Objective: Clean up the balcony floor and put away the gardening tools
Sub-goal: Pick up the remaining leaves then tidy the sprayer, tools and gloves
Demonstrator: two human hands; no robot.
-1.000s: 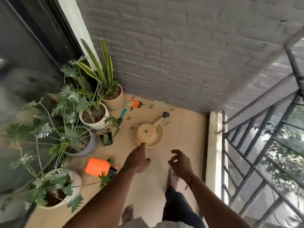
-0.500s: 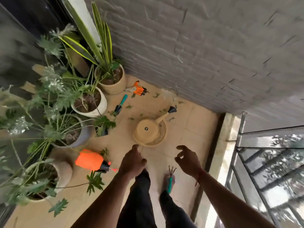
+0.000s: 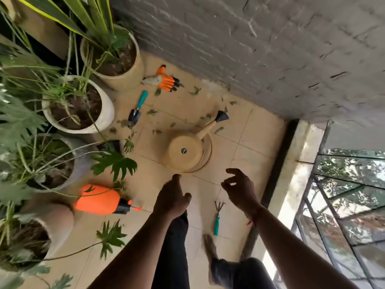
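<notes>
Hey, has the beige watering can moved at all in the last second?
No. The watering can sits on its round tray as before, spout toward the brick wall, same spacing from the trowel. Only the camera shifted.

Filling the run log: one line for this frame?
left hand open, empty | right hand open, empty | both short of watering can | rake, trowel, gloves, sprayer, leaf scraps on floor
</notes>
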